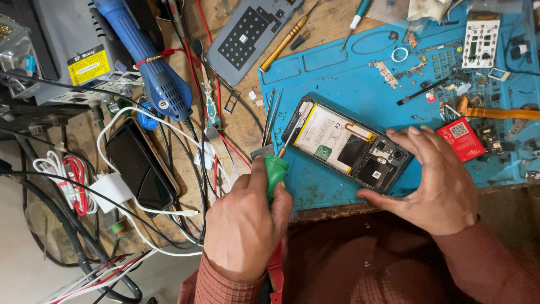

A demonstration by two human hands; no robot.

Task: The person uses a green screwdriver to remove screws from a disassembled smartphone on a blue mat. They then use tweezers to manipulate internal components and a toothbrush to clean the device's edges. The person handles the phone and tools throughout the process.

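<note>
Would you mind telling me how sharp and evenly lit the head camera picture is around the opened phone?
In the head view the opened phone is sharp and evenly lit, with soft shadows only; the right hand steadying it and the left hand on the green-handled screwdriver are crisp, without motion blur; the floor at lower left looks paler and softer.

Worn brown wooden workbench (pixel 236 121) fills centre; blue rubber work mat (pixel 337 62) at 1 o'clock; pale grey floor (pixel 17 264) at 8 o'clock.
</note>
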